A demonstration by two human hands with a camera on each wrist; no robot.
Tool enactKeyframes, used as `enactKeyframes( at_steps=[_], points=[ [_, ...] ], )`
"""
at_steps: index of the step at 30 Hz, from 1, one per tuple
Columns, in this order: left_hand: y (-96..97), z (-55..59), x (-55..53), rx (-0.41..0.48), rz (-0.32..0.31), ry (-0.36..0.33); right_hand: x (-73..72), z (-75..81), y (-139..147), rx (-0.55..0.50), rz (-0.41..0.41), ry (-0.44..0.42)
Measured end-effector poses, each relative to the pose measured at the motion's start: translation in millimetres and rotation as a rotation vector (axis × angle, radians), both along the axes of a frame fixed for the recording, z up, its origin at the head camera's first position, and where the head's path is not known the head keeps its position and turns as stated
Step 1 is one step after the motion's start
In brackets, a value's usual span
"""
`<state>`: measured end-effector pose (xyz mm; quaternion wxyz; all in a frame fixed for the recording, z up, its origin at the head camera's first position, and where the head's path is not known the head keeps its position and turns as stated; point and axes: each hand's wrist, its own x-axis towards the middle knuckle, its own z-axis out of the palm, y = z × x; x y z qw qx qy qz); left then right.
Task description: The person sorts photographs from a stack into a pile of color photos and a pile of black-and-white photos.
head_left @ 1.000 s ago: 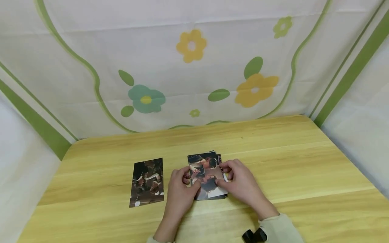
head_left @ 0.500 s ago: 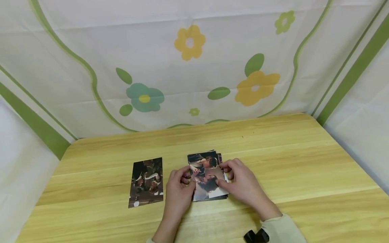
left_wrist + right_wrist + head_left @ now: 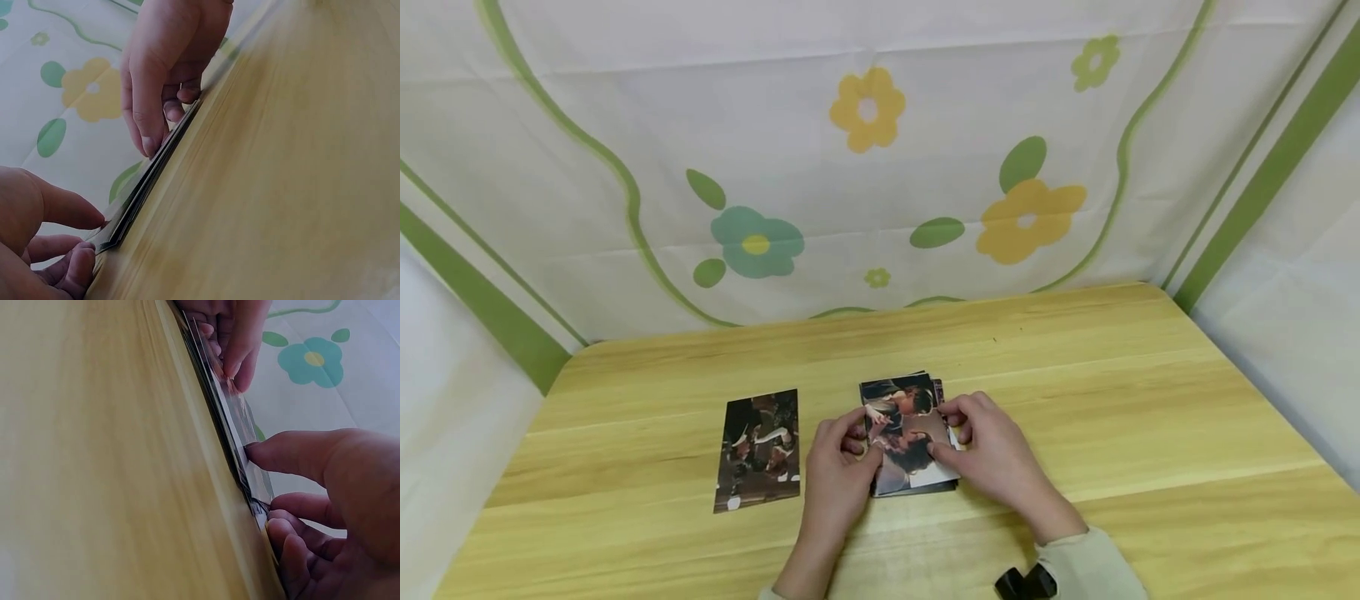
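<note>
A stack of photos [image 3: 934, 490] lies on the table in front of me, its lower prints jutting out unevenly at the right and bottom. On top is a photo of two people [image 3: 917, 458]. My left hand [image 3: 838, 475] holds the left edge, thumb on the top photo and fingers curled at the side. Opposite it, my right hand [image 3: 992, 450] pinches the right edge between thumb and index finger. The left wrist view shows the stack's dark edges [image 3: 147, 181] from the side, slightly fanned. In the right wrist view, the right thumb [image 3: 281, 452] presses on the glossy top surface.
To the left of the stack, a single dark photo [image 3: 760, 450] lies apart on the wooden table [image 3: 1112, 400]. A black device [image 3: 1026, 582] sits at the right wrist by the sleeve. A flowered white cloth [image 3: 820, 192] rises behind the table.
My left thumb has drawn back toward the left edge, baring more of the top photo's lower left corner. The right hand keeps its hold. The single photo lies where it was.
</note>
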<state>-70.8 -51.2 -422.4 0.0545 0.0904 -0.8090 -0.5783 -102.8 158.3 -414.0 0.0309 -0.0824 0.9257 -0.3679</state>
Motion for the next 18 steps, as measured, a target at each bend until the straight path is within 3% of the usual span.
enactKeyframes(
  at_steps=[18],
  points=[
    [-2.3, -2.3, -0.4, -0.004, 0.007, 0.009, -0.2, 0.9, -0.9, -0.051, -0.011, -0.039]
  ],
)
